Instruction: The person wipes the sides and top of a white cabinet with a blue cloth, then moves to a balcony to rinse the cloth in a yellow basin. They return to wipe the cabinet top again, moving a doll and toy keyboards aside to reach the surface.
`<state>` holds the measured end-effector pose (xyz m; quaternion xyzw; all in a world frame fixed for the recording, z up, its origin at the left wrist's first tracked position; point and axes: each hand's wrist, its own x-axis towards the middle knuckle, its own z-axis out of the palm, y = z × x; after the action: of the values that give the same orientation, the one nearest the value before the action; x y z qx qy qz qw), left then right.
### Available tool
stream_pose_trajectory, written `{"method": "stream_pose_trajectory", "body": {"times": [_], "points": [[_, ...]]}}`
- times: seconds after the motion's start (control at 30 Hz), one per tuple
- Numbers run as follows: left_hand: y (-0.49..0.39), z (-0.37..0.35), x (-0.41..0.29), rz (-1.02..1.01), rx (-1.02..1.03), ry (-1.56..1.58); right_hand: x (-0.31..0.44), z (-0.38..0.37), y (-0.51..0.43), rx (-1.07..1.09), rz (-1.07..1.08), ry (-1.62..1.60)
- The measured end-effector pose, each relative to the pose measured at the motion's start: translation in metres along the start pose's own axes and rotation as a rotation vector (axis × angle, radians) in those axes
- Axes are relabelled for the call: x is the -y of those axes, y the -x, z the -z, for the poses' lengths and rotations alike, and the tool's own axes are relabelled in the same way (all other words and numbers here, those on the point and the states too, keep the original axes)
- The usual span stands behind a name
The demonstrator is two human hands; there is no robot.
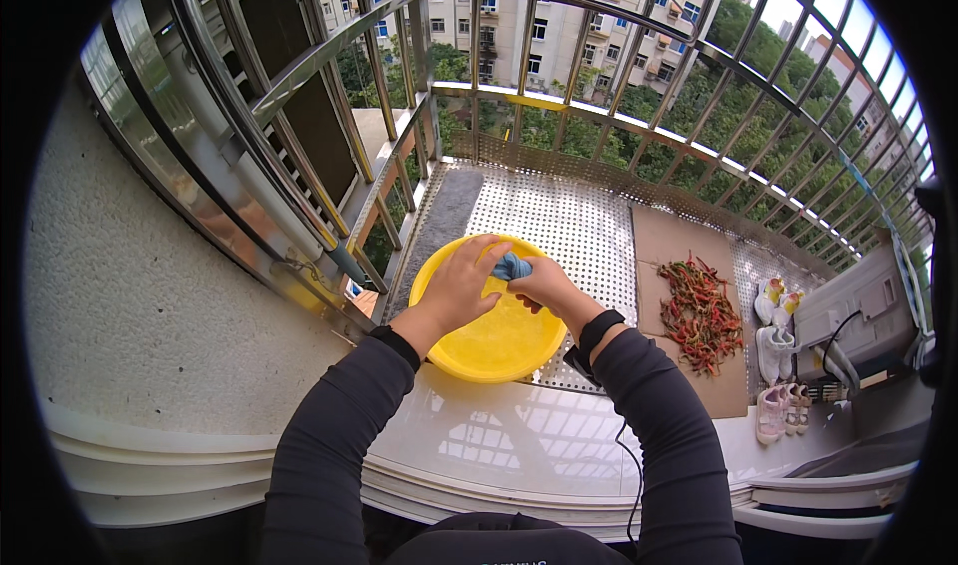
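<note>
A round yellow plastic basin (490, 344) stands in front of me, its near side at the edge of the white glossy sill (524, 430). My right hand (545, 282) grips a bunched blue cloth (512, 266) above the basin's far right part. Over the left half of the basin, my left hand (465, 284) has its thumb and fingers spread. Its fingertips reach the cloth's left end; whether they touch it is hard to tell. Part of the cloth is hidden inside my right fist. Whether the basin holds water cannot be made out.
Metal bars (569, 104) enclose the perforated metal floor (554, 191). Red chillies (700, 314) lie spread on flat cardboard (651, 265) at the right. Beyond them are several shoes (775, 352) and an air-conditioner outdoor unit (861, 303). A grey mat (445, 213) runs along the left.
</note>
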<state>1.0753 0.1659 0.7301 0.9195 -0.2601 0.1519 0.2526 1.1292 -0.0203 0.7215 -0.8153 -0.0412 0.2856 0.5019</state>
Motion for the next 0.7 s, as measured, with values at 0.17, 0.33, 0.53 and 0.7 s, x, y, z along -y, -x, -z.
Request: {"method": "stream_pose_trajectory", "body": {"times": [0.17, 0.33, 0.53, 0.7], "points": [[-0.011, 0.005, 0.0, -0.335, -0.096, -0.355, 0.013, 0.008, 0.0, 0.374, -0.187, -0.385], [-0.023, 0.004, 0.005, -0.346, 0.057, -0.23, 0.024, 0.003, 0.004, 0.516, -0.087, -0.206], [-0.023, -0.005, 0.012, -0.157, 0.139, -0.292, 0.028, -0.013, -0.003, 0.153, 0.143, 0.323], [-0.018, -0.019, 0.018, 0.044, 0.241, -0.197, 0.011, -0.03, -0.012, -0.085, 0.292, 0.652]]}}
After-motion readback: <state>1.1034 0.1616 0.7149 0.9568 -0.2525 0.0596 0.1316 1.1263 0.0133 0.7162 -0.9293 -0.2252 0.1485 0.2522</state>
